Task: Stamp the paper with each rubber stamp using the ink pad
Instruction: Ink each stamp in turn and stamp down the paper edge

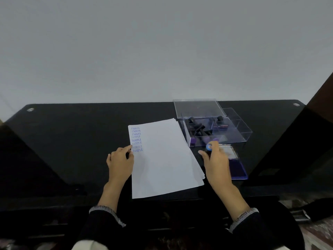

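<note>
- Nearest the camera, two dark sleeves with pale knitted cuffs are reaching forward over the near edge of a black table.
- The left hand is resting on the left edge of the paper, fingers loosely bent, fingertips touching the sheet just beside the lowest print.
- The right hand is gripping a stamp with a blue round top, fingers curled around it, just right of the paper and over the near end of the ink pad.
- The two hands are lying apart, with the paper between them.
- A column of blue prints reading "SAMPLE" is running down the paper's left margin; the upper ones are standing upside down, and some are faint or overlapping.
- The ink pad is lying open, its purple face showing; its raised lid carries a picture too blurred to read.
- A clear plastic box is sitting beyond the ink pad, holding more stamps with dark handles; its clear lid is lying behind it near the table's far edge.
- The paper's near corner is lying close to the table's front edge, with more sheets peeking out beneath its right side.
- The table's left half is offering wide open room; the right side is crowded by box and pad.
</note>
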Demonstrator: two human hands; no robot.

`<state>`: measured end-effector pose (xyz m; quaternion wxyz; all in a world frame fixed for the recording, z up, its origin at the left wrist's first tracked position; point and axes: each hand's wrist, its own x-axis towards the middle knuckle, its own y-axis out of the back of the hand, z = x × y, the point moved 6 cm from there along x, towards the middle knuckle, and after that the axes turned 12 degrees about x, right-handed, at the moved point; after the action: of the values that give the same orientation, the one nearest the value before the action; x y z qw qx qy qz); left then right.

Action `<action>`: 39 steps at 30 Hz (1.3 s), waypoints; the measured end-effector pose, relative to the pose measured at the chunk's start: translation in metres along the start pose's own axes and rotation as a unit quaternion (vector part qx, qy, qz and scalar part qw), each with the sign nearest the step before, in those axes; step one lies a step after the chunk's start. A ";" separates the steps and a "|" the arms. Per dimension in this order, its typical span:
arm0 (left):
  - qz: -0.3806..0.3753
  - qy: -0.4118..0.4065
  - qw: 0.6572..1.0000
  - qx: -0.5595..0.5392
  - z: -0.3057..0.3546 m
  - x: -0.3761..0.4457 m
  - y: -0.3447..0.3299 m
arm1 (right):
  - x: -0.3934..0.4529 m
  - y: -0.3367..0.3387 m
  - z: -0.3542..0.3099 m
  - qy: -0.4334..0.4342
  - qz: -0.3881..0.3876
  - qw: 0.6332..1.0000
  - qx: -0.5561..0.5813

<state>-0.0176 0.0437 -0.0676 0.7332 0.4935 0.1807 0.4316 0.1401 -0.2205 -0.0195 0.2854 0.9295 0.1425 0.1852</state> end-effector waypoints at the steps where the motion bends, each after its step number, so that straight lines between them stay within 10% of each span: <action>1: -0.010 -0.015 1.000 0.009 -0.001 0.001 0.001 | -0.001 -0.013 -0.009 -0.015 -0.006 0.998 0.063; 9: -0.081 -0.109 0.990 0.024 -0.025 -0.001 0.006 | -0.005 -0.102 -0.073 0.017 -0.116 0.963 0.244; 39: 0.003 -0.124 0.992 0.009 -0.035 -0.003 0.002 | -0.007 -0.190 -0.076 0.131 -0.147 0.970 0.145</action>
<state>-0.0439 0.0617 -0.0820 0.7446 0.5500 0.0908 0.3673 0.0709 -0.0358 -0.0735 0.1506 0.8974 0.3392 0.2388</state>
